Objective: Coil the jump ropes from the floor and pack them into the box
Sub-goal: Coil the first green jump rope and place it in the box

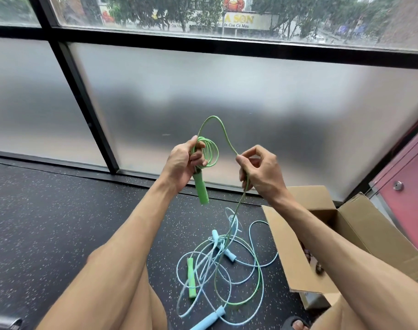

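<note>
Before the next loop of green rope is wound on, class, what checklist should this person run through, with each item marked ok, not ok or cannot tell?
1. Left hand grips green handle and coil: ok.
2. Right hand pinches the green rope: ok.
3. Trailing rope free of the blue ropes on the floor: not ok, they overlap.
4. Second green handle lifted: not ok.
5. Box open: ok.
6. Room inside box: cannot tell.

I see the left hand [179, 163] closed around a green handle [201, 189] and several small loops of the green rope [209, 152]. Right hand [260, 172] pinches the same cord, which arches between the hands, then drops to the floor [60, 222]. Blue ropes [229, 248] lie tangled there beside an open cardboard box [291, 246].
</note>
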Demonstrator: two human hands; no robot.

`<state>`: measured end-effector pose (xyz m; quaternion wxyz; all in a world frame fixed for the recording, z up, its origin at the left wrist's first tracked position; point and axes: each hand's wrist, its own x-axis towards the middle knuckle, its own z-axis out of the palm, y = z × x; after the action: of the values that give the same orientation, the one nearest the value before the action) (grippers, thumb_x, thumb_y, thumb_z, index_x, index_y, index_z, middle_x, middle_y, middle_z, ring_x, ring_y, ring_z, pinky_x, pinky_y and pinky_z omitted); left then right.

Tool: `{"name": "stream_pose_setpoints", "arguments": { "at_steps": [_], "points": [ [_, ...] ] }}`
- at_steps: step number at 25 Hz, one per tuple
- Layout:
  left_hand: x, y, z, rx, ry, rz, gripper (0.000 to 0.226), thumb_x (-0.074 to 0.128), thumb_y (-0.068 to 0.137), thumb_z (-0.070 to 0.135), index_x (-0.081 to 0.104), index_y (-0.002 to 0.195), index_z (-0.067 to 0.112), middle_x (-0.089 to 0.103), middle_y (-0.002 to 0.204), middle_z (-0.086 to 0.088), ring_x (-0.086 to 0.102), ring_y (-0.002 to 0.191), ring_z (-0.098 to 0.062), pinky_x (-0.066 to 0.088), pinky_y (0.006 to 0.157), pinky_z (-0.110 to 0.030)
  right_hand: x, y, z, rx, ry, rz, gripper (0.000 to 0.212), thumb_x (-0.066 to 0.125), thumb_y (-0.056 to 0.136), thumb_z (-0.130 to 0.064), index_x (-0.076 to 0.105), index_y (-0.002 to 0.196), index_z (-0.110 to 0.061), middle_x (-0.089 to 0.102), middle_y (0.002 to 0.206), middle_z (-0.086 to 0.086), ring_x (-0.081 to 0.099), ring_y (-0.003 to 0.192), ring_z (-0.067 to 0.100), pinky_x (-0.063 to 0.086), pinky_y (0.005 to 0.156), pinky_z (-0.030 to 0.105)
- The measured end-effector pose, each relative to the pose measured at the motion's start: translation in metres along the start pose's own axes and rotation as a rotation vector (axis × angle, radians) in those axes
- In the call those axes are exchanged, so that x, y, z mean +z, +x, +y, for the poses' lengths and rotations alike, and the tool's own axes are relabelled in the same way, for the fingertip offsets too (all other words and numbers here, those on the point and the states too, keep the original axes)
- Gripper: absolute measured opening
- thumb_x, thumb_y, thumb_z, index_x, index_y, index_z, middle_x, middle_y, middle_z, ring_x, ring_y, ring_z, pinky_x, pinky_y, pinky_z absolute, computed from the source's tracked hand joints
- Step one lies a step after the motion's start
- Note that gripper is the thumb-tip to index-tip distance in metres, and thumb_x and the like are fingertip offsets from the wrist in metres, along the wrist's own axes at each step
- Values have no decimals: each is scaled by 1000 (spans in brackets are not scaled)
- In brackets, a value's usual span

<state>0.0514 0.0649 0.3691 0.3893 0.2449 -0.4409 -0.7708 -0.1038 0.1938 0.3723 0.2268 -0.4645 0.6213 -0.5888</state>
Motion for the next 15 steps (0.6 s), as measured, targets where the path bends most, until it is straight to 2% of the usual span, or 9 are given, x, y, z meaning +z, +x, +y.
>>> {"name": "stream_pose_setpoints", "arguments": {
  "at_steps": [3,7,9,11,13,15],
  "points": [
    [1,0,-4,-22,60,-49,33,41,104,25,52,76,11,22,53,4,20,44,-12,35,50,-27,-1,0,-3,-87,33,63,17,62,95,-9,51,87,2,58,53,17,51,36,28,45,36,32],
    [6,-6,-4,-91,174,-137,37,46,102,30,51,71,11,23,47,6,20,41,-11,31,48,-25,-6,1,8,-82,9,132,12,57,98,-10,50,91,-3,61,55,16,58,43,34,53,42,48],
    [4,-7,-9,-94,328,-137,40,54,99,38,54,68,12,25,45,7,22,40,-11,30,46,-24,-11,3,9,-76,16,157,12,56,99,-12,53,94,-1,64,59,19,62,47,38,55,46,51],
    [4,-10,-14,-68,543,-168,41,61,94,41,63,73,5,36,44,9,30,40,-11,33,46,-23,-15,5,5,-78,52,184,13,57,98,-11,53,96,1,66,63,21,65,52,40,57,48,51],
    [8,-13,-23,-77,744,-242,43,64,93,36,69,87,-6,50,48,10,38,45,-10,34,48,-23,-17,6,-1,-80,126,201,15,59,97,-8,49,96,4,66,66,25,66,56,42,58,50,51],
    [15,-17,-38,-119,888,-333,35,69,91,29,69,89,-6,55,58,4,41,49,-9,34,48,-21,-17,6,-5,-58,212,203,19,63,95,-7,47,98,2,63,70,31,66,59,43,58,51,53]
  ]
}}
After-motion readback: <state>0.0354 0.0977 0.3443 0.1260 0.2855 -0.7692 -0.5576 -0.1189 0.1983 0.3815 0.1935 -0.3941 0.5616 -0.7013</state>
